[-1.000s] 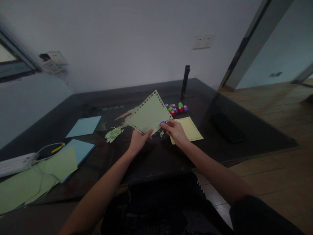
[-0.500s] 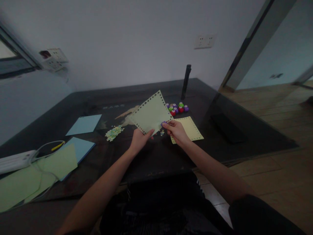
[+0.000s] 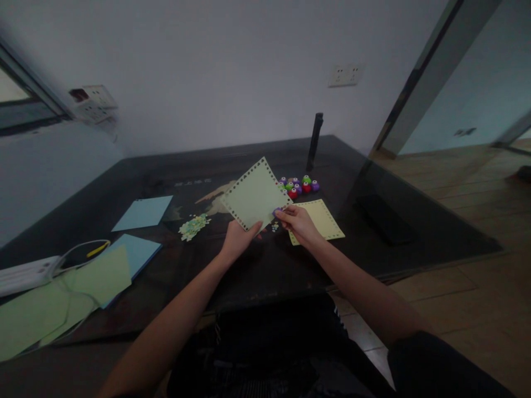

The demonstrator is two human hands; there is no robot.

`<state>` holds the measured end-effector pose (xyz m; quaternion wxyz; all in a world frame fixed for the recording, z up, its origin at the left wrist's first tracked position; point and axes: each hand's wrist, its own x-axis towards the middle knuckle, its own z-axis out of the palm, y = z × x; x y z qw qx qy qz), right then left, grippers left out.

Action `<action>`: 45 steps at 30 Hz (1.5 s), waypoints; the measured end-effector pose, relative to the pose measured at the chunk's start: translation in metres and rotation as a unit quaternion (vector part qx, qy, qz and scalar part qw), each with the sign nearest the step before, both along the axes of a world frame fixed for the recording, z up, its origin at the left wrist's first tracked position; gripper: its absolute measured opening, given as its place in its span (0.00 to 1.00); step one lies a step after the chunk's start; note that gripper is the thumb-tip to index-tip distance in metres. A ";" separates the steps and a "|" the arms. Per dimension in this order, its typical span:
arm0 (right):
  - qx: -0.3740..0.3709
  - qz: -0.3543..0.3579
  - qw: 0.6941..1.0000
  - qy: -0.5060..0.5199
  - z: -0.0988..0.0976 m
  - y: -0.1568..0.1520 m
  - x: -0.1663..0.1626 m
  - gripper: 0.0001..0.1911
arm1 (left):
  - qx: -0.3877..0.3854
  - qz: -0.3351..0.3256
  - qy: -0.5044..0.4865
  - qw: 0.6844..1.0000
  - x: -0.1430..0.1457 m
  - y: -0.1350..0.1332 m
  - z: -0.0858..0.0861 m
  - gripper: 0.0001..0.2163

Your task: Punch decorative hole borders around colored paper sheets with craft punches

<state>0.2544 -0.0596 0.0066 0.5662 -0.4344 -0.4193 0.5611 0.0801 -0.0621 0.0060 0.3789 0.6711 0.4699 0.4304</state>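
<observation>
Two-handed: holding pale green paper (image 3: pixel 255 194) in left hand (image 3: pixel 239 236), pinched under thumb; gripping purple punch (image 3: pixel 276 211) with right hand (image 3: pixel 299 222), between fingertips at paper's edge. Apparently punching a border; probably needing next a firm squeeze.

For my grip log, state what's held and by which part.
Left hand: punched paper, by its near corner. Right hand: purple punch, its exact grip unclear.

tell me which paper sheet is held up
The pale green sheet in the left hand, with holes along its edges; the yellow sheet, blue sheets and other green sheets lie on the table.
</observation>
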 end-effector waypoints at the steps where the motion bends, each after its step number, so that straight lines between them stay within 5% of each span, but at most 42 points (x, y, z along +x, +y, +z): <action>1: 0.000 0.000 1.000 0.001 0.000 0.000 0.000 0.19 | -0.002 -0.001 0.002 1.000 0.000 0.000 0.000 0.07; 9: -0.002 0.019 1.000 0.016 -0.001 0.000 0.000 0.18 | 0.010 -0.003 0.054 0.999 -0.004 0.006 -0.004 0.12; 28: -0.019 0.110 0.994 0.010 0.002 -0.003 0.007 0.12 | 0.005 0.035 -0.015 0.999 -0.007 0.007 0.000 0.11; 45: -0.042 0.110 0.993 0.004 -0.001 -0.001 0.009 0.23 | 0.003 0.035 -0.037 0.999 -0.007 0.009 0.000 0.11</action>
